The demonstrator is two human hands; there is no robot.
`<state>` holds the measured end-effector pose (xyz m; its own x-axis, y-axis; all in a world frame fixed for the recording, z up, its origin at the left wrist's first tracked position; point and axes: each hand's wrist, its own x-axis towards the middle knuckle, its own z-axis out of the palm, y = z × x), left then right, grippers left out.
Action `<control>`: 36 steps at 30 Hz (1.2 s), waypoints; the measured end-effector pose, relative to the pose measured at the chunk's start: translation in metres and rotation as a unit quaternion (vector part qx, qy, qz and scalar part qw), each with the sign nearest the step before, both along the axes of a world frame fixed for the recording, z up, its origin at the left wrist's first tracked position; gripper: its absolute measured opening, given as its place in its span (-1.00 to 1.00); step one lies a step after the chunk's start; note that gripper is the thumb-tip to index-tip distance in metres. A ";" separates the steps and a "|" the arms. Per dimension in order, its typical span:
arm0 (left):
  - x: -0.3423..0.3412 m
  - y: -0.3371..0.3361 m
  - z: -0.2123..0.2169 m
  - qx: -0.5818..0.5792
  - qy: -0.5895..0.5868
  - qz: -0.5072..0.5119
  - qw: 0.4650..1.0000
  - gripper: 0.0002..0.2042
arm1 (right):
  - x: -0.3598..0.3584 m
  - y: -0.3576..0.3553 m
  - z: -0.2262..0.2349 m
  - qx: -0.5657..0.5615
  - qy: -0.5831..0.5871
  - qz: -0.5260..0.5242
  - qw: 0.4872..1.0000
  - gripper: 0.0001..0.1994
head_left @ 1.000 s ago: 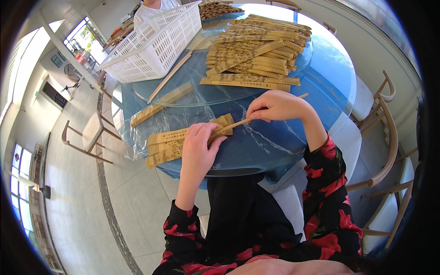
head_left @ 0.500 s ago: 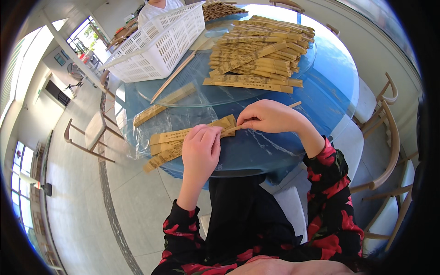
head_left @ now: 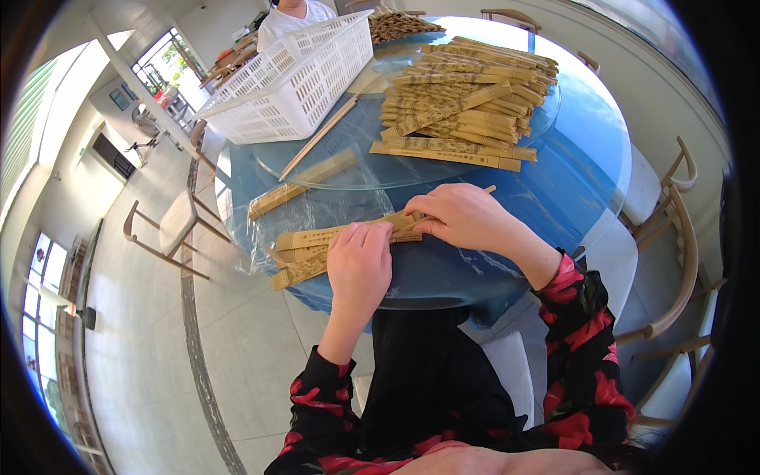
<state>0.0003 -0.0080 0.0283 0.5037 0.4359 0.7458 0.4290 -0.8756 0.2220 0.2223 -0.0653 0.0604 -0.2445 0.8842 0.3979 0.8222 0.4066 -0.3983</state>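
Pressing flat on a thin tan paper chopstick sleeve (head_left: 348,234) at the round blue table's (head_left: 586,182) near edge, the left hand (head_left: 360,265) keeps fingers together while the right hand (head_left: 467,218) pinches a pale wooden stick's end into the sleeve. Steadying the flimsy paper helps smooth wood slide straight.

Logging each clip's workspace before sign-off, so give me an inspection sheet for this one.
Surface: round blue table with a glass turntable.
Job's things: tan paper sleeves on clear plastic at the near edge; a stick pokes out past the right hand.
Clutter: sleeve pile, white basket, loose chopsticks.
Hands: left hand flat on the sleeves; right hand closed on a sleeve end.
Cables: nothing seen.
Surroundings: wooden chairs, tiled floor, another person across the table.
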 end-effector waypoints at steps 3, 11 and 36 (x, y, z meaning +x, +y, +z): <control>-0.003 0.004 -0.003 0.052 -0.028 0.070 0.996 -0.89 | 0.028 -0.004 0.016 0.006 -0.043 -0.090 0.995 -0.83; 0.003 0.001 -0.001 0.039 -0.026 0.037 0.998 -0.94 | 0.018 -0.005 0.004 -0.020 0.013 -0.011 1.000 -0.83; -0.018 0.024 0.002 0.028 0.028 0.018 0.999 -0.57 | 0.009 0.001 -0.004 -0.039 0.135 -0.010 0.990 -0.82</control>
